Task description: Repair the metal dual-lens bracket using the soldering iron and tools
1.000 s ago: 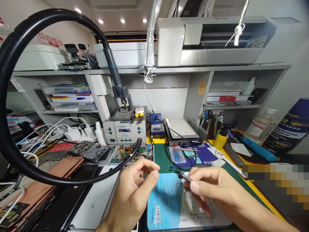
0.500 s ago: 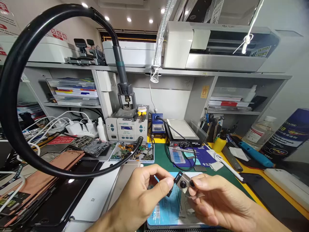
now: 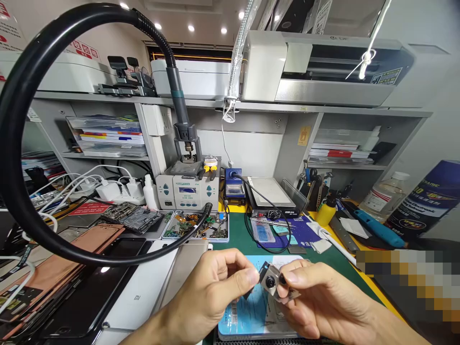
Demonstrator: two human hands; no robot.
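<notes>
A small phone camera module point(image 3: 270, 281) with a metallic plate and a round black lens is held up above a light-blue package point(image 3: 233, 330). My right hand point(image 3: 323, 292) pinches its right side between thumb and fingers, partly hiding a second dark round part. My left hand point(image 3: 215, 290) is closed at the module's left side, thumb against index finger. Between those fingertips sits a thin black piece point(image 3: 248, 293), mostly hidden; whether it is joined to the module I cannot tell.
Left of my hands lie a white phone back point(image 3: 134, 292) and a dark phone point(image 3: 97, 287). A thick black hose point(image 3: 16, 201) loops from the hot air station point(image 3: 190, 191). Behind stand a parts tray point(image 3: 196, 238) and a heating plate point(image 3: 271, 191); bottles point(image 3: 384, 196) are at right.
The module has tilted a little and shifted slightly down and left with my right hand. My left hand keeps its pinch. The whole view has moved only slightly.
</notes>
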